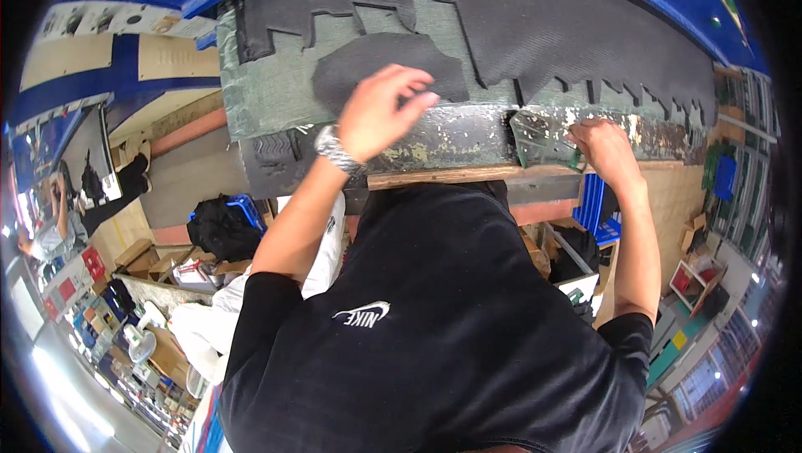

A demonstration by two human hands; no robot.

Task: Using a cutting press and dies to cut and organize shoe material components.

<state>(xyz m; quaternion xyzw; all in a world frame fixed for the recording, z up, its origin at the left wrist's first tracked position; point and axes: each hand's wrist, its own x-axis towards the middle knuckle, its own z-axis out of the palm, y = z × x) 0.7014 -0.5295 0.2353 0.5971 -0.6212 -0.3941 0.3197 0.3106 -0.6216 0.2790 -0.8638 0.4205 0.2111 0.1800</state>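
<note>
Left hand point(380, 110): we've got it up at the near edge of the desk point(451, 139), fingers loosely curled and a little spread, tips resting on the dark cut piece point(376, 64); a metal watch point(334, 150) sits on the wrist.
Cut piece: a rounded dark grey shape, lying flat on the green pad point(276, 89), just beyond our left fingertips.
Right hand point(606, 145): over to the right at the desk's worn edge, fingers bent down and closed on a clear die point(539, 139); we can't tell how tight the grip is.
Sheet point(543, 27): a big dark sheet spreads across the far side of the pad, its near edge cut into stepped notches.
Desk: chipped paint along the front, a wooden strip beneath it.
Below: our black shirt point(443, 328) fills the lower view, boxes and bags on the floor off to the left.
</note>
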